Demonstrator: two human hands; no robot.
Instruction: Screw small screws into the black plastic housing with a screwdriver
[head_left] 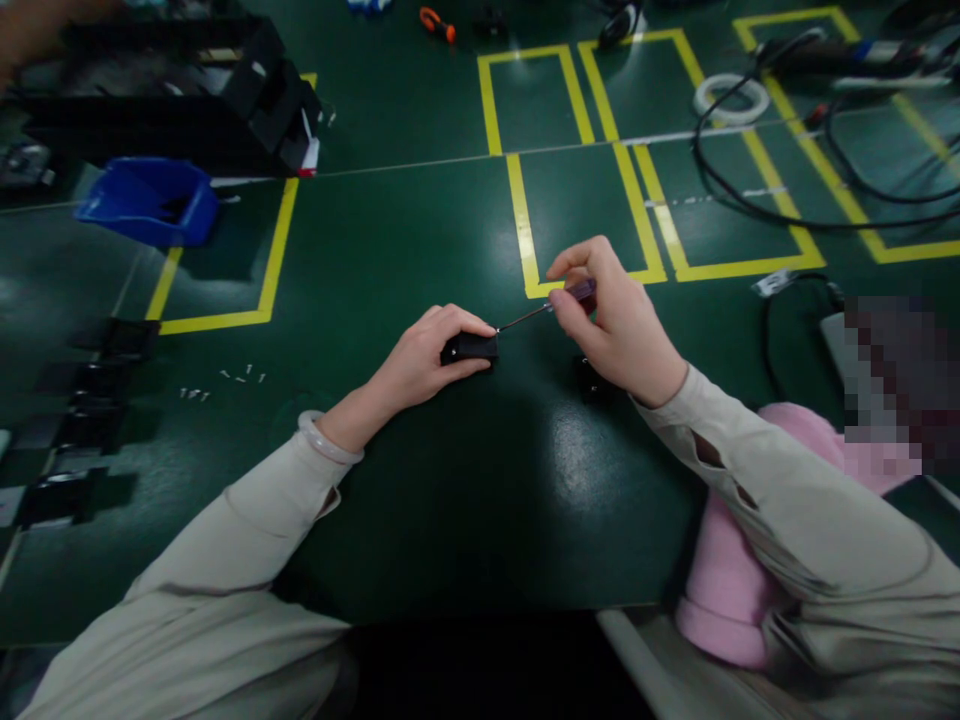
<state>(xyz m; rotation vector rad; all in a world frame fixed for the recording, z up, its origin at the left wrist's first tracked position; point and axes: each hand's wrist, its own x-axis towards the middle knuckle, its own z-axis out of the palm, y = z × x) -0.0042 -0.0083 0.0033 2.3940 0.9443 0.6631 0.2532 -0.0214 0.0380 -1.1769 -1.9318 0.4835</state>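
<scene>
Well in from the near edge of the dark-green desk (465, 500), my left hand (426, 358) pinches the small black rectangular block (472, 347), probably steadying it against the purple-handled metal screwdriver (582, 290); my right hand (628, 328), loosely curled, grips that, tip at the block's far right corner.

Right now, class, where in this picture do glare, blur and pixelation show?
Head view: glare whitens the green tabletop below the right hand; head view, upper left: the black bin looks blurred; head view, right edge: blocky pixels hide part of the scene.
</scene>
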